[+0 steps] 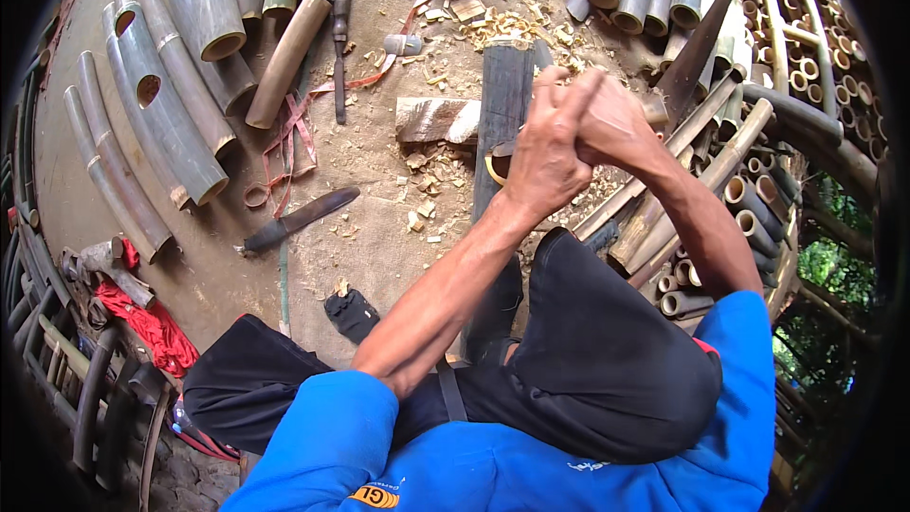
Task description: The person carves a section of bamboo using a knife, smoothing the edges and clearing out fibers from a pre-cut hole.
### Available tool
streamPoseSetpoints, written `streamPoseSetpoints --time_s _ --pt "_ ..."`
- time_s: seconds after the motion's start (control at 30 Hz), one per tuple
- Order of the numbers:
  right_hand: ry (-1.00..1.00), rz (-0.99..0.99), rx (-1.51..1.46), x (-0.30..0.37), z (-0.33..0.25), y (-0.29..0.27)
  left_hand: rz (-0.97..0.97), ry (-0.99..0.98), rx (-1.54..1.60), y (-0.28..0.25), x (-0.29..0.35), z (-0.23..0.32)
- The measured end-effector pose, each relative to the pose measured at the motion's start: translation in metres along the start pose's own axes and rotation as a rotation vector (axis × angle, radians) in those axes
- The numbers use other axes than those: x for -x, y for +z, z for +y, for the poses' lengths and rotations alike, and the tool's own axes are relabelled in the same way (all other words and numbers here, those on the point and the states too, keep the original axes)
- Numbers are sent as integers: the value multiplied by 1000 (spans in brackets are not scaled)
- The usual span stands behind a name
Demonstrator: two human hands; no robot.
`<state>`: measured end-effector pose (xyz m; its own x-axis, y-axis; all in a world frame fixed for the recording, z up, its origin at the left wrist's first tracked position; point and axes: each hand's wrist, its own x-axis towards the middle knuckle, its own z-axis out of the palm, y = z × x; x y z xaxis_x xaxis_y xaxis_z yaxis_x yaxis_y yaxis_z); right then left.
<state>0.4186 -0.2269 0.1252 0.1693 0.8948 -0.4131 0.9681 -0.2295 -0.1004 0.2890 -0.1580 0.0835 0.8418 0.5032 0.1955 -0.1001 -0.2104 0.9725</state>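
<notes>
My left hand (545, 161) and my right hand (616, 118) are pressed together above a dark bamboo pole (502, 95) that runs from the floor toward my knees. The left hand lies over the right, its fingers pointing up. A short wooden handle (654, 111) sticks out of the right fist; the rest of the tool is hidden. What the left palm holds is covered. A thin curved bamboo strip (493, 168) lies on the pole just under the left hand. Pale wood chips (502, 28) are scattered around the pole's far end.
A long dark knife (303, 216) lies on the floor to the left. Thick bamboo culms (161, 104) fan out at far left. A saw blade (697, 57) leans on the stacked bamboo tubes (749, 199) at right. Also present are a chisel (339, 47), a wood block (436, 118) and a red cloth (152, 327).
</notes>
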Motion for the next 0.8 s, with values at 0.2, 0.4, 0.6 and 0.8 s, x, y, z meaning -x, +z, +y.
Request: streamPoseSetpoints --time_s 0.2,0.4,0.6,0.8 --pt "-74 -12 -77 -36 -13 -4 296 26 -69 9 13 -12" --pt "-319 -47 -374 38 21 30 33 -94 -162 41 38 18" --pt "-172 -151 -793 51 25 65 -313 -276 -136 31 32 23" --pt "269 -113 -1190 79 -59 115 -1074 -248 -244 -1 17 13"
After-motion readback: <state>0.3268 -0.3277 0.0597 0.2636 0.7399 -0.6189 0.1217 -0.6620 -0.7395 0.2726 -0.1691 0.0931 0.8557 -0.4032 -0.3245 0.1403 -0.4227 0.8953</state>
